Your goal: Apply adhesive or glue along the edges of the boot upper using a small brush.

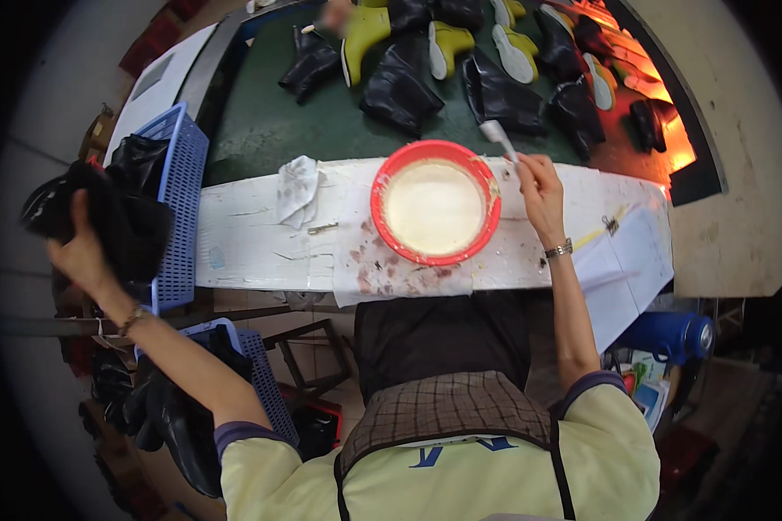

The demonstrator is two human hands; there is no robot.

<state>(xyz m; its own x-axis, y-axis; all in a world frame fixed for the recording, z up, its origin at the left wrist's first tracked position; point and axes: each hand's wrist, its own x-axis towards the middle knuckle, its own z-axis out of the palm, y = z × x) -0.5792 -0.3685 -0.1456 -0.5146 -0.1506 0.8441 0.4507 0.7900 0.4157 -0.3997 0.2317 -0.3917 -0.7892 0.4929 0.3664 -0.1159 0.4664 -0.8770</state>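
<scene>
My left hand (pixel 76 252) is raised at the far left and grips a black rubber boot (pixel 104 213) beside a blue plastic crate (pixel 179 187). My right hand (pixel 539 187) holds a brush (pixel 498 135) just right of a red bowl (pixel 434 201) filled with pale creamy liquid. The bowl stands in the middle of a stained white workboard (pixel 261 252).
A crumpled white rag (pixel 299 189) lies left of the bowl. Beyond the board, black and yellow-green boots (pixel 447 69) lie on a dark green surface. A second blue crate (pixel 261 373) of black boots sits low on my left. A blue flask (pixel 669 334) and papers are at my right.
</scene>
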